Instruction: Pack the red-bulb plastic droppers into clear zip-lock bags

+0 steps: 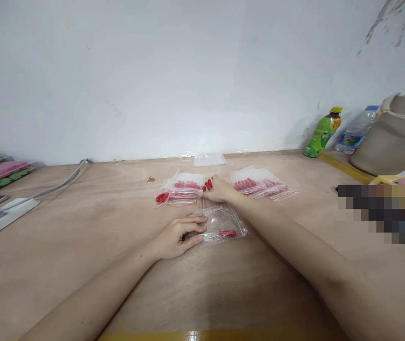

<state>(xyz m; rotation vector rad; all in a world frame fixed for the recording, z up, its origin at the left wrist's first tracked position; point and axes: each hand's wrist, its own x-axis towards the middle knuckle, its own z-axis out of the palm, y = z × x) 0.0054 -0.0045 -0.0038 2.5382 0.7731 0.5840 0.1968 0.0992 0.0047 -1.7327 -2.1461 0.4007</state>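
Left hand [176, 236], fingers loosely spread and thumb set apart, rests on the left edge of a clear, flat plastic bag [220, 218] lying on the brown desk [92, 232]; one small red elongated piece [228, 233] lies in the bag's near part; right hand [221, 190], fingers curled, is just beyond the bag, against several small red pieces [208, 184], grip on them cannot be told; overlapping clear bags with red contents lie to its left [189, 183] and right [255, 183]; a green-labelled bottle with yellow cap [323, 133] stands far right
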